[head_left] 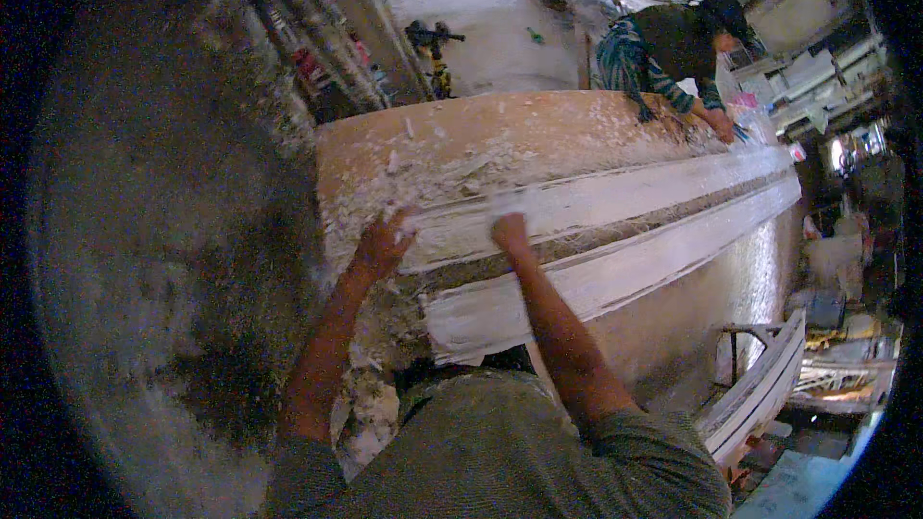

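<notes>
Two long white mouldings, plaster by their look, run side by side away to the right on a work table [375, 139]. My left hand [383, 248] is at the near left end of the farther moulding [615, 190], its fingers apart. Closed into a fist, my right hand [511, 233] is over the same moulding, a little to the right of the left one. Blur around this fist hides what it may hold. The nearer moulding [615, 286] lies below my right forearm. A dirty, crumb-filled gap [615, 235] separates the two strips.
White crumbs and flakes [433, 168] litter the table's far left. A co-worker [673, 53] bends over the far right end, hands on the table. On the left rises a stained wall [173, 259]. Another white moulding [760, 380] leans at the lower right. A power tool [433, 36] is beyond the table.
</notes>
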### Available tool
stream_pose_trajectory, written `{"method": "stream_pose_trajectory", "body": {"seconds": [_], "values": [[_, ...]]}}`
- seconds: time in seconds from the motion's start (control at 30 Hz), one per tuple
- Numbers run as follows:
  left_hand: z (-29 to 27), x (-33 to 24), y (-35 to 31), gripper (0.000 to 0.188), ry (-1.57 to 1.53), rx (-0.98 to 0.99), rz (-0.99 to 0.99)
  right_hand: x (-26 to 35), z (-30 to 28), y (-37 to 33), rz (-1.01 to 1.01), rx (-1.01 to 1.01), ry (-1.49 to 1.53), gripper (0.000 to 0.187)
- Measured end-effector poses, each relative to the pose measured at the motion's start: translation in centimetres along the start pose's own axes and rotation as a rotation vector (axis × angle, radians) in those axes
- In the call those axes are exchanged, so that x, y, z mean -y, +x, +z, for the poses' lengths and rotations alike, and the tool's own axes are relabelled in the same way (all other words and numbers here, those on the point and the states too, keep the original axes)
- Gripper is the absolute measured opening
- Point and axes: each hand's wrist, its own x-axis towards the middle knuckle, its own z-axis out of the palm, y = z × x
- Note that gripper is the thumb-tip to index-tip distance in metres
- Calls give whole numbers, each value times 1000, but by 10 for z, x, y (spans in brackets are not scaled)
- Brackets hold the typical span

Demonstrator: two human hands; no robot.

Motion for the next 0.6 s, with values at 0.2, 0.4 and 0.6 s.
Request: {"method": "stream_pose_trajectory", "body": {"seconds": [0.2, 0.4, 0.6], "values": [[8, -33, 55, 89, 398, 674, 423, -4, 56, 11, 391, -111, 225, 19], [53, -59, 101, 97, 494, 603, 521, -238, 12, -62, 476, 110, 61, 16], [110, -160, 186, 98, 351, 788, 528, -359, -15, -133, 755, -435, 398, 16]]}}
